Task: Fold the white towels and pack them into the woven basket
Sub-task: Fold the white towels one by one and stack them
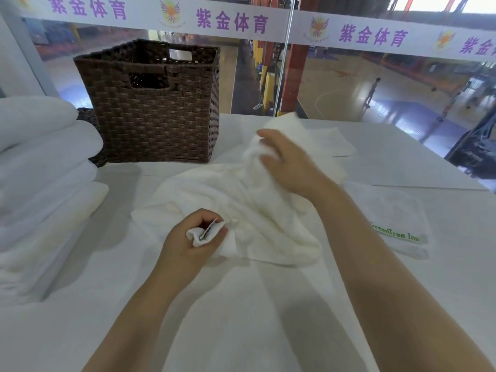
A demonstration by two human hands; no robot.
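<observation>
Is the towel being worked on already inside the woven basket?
No. The towel lies crumpled on the table before the basket, gripped by both hands.

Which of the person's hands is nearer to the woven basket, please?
Right. The right hand grips towel just right of the basket; the left hand sits nearer the camera.

Two bare forearms (no sleeves)

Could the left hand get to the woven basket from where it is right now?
Probably yes. The woven basket stands ahead of the left hand with only bare table between them. But that hand has a grip on a corner of the white towel, so it would carry or drop that first.
</observation>
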